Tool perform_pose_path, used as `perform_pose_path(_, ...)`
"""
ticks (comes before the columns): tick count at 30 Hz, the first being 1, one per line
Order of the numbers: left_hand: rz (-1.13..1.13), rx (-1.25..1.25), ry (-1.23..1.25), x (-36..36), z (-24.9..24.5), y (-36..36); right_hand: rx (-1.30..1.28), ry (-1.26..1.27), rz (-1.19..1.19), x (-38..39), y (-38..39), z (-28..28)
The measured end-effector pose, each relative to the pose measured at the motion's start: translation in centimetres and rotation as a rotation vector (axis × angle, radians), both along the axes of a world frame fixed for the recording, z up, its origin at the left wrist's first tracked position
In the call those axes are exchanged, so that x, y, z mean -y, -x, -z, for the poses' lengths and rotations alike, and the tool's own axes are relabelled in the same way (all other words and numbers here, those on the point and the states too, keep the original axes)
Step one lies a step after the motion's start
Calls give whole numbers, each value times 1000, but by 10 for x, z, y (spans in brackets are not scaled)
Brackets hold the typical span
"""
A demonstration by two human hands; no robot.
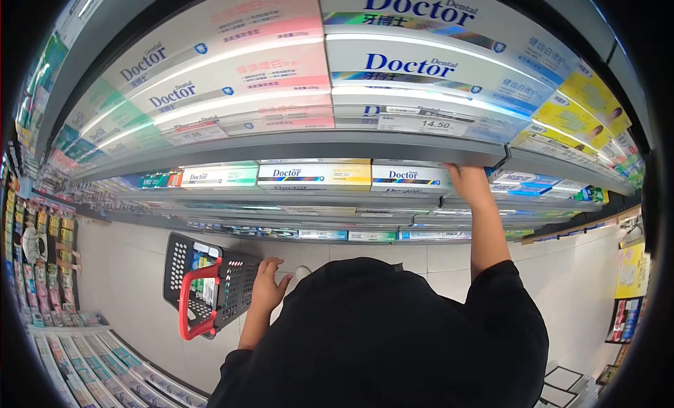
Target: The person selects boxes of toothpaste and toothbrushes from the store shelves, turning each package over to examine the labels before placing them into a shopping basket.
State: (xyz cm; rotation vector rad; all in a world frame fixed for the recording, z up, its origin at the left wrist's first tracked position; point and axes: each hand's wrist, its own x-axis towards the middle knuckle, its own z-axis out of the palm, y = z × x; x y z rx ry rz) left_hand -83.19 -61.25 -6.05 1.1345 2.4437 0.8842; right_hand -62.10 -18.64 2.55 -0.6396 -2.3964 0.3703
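My right hand (pixel 470 181) reaches in at the edge of a lower shelf. Its thumb lies by the right end of a white and blue Doctor toothpaste box (pixel 406 175), and its other fingers are mostly hidden under the shelf above. Beside that box sits a Doctor toothpaste box with a yellow end (pixel 313 176). Down on the left, my left hand (pixel 269 282) hangs with its fingers apart and nothing in them. Close to it stands a dark perforated shopping basket (pixel 237 289) with a red handle (pixel 184 303); several packages (pixel 205 278) are inside.
A grey shelf edge (pixel 295 150) with price tags crosses in front, bearing large stacked Doctor boxes (pixel 407 64). Yellow boxes (pixel 579 110) stand at its right. Below are pale floor tiles (pixel 126 275). Another display (pixel 105 369) fills the lower left.
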Motion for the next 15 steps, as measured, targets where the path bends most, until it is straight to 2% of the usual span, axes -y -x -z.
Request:
perform_pose_path(5, -42, -133, 9, 17, -3, 20, 31, 135, 28, -4, -1, 2)
perform_pose_path(10, -204, -125, -74, 30, -24, 44, -16, 45, 3, -7, -2, 9)
perform_pose_path(11, -211, -264, -44, 33, -34, 48, -18, 60, -1, -7, -2, 9)
perform_pose_path(12, -313, -307, -98, 37, -41, 48, -19, 70, 0, -7, -1, 8)
perform_pose_path(13, -350, -443, -86, 56, -26, 66, -16, 48, 27, -6, 0, 9)
perform_pose_path(15, -468, -577, -27, 66, -41, 71, -7, -29, 86, -8, 1, 14)
